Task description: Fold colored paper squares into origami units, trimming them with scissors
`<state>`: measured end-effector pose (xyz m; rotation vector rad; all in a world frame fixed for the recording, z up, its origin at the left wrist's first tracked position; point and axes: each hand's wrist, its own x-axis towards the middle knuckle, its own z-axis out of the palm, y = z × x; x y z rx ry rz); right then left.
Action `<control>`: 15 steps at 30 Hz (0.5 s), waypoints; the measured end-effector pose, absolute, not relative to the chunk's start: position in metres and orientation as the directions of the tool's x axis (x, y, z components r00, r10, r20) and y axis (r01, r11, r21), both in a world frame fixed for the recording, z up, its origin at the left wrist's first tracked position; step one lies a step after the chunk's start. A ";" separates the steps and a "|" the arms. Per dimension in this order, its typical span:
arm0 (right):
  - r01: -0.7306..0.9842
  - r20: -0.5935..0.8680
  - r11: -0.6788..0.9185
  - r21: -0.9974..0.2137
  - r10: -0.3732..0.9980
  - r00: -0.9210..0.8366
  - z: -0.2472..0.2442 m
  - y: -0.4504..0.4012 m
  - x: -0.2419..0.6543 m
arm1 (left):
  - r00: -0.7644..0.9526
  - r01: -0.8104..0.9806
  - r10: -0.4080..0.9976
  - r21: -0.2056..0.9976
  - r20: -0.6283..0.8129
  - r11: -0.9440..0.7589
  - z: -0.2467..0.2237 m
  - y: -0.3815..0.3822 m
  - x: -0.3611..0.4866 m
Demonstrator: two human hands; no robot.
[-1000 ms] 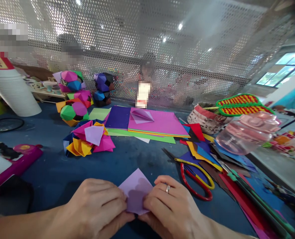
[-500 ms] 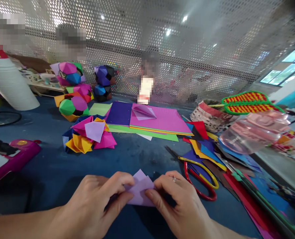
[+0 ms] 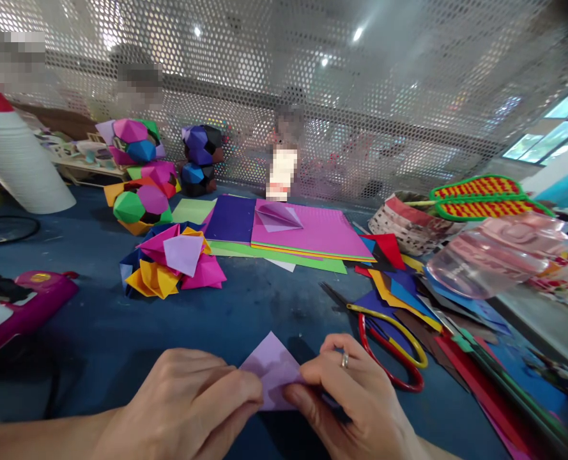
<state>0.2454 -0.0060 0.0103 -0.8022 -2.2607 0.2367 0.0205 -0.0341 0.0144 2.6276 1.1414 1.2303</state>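
A folded sheet of lilac paper (image 3: 275,377) lies low over the blue tabletop, one pointed corner facing away from me. My left hand (image 3: 188,402) pinches its left side between thumb and fingers, which cover that corner. On the opposite side my right hand (image 3: 348,390), with a ring on one finger, grips the right corner between thumb and forefinger. Scissors (image 3: 389,342) with red and yellow handles lie just beyond my right hand, touching neither hand.
Folded paper pieces (image 3: 183,259) sit beyond my left hand, near paper balls (image 3: 142,204). Stacked coloured sheets (image 3: 307,230) lie at the back. Paper scraps (image 3: 403,294) and a clear bottle (image 3: 489,259) are to the right; a magenta glue gun (image 3: 39,294) is at left.
The lilac paper's two offset points now appear as one single point. My left fingers have closed down over its left side; my right hand still grips the right corner.
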 end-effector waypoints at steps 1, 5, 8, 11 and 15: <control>0.472 0.577 0.795 -0.381 0.603 -0.551 0.009 -0.006 0.246 | 0.419 0.608 0.621 0.303 0.663 -0.734 0.015 -0.034 0.021; 0.478 0.548 0.779 -0.407 0.626 -0.555 0.009 -0.006 0.247 | 0.433 0.574 0.594 0.300 0.677 -0.761 0.014 -0.034 0.020; 0.478 0.523 0.763 -0.436 0.647 -0.555 0.011 -0.006 0.247 | 0.440 0.573 0.612 0.319 0.657 -0.755 0.010 -0.033 0.019; 0.467 0.508 0.759 -0.454 0.651 -0.565 0.012 -0.005 0.246 | 0.443 0.565 0.598 0.310 0.668 -0.765 0.005 -0.033 0.017; 0.507 0.497 0.749 -0.428 0.663 -0.560 0.010 -0.003 0.246 | 0.475 0.540 0.572 0.292 0.669 -0.790 0.004 -0.030 0.014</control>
